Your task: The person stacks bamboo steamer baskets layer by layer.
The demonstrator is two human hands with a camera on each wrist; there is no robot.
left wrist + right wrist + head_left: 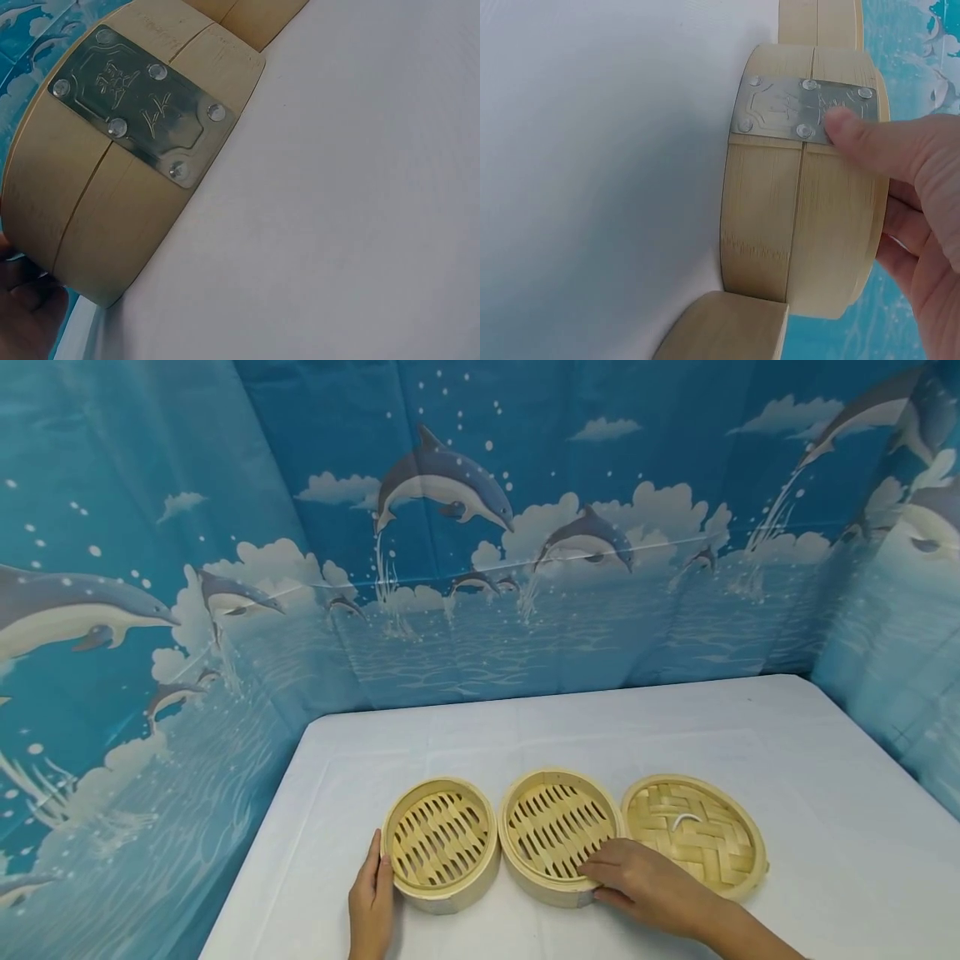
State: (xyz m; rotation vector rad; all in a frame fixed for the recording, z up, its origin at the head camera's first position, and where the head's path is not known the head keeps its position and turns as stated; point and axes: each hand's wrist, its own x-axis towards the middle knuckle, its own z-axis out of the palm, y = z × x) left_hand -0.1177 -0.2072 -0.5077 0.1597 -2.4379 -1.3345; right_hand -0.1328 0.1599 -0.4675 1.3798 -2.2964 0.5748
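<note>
Two round bamboo steamer baskets with slatted bottoms stand side by side on the white table. My left hand (371, 906) rests against the outer left side of the left steamer basket (441, 897), its fingers along the wall. In the left wrist view, that hand shows only at the lower left corner, partly hidden by the basket. My right hand (645, 885) pinches the near right rim of the middle steamer basket (540, 887). Its thumb (855, 135) presses the metal plate (780, 109) on the outer wall, while the other fingers reach over the rim.
Right of the baskets lies a woven bamboo lid (716, 839) with a small pale loop handle (686, 817), partly behind my right hand. A white cloth covers the table (525, 727). Behind and beside it hangs a blue curtain (450, 652) printed with dolphins.
</note>
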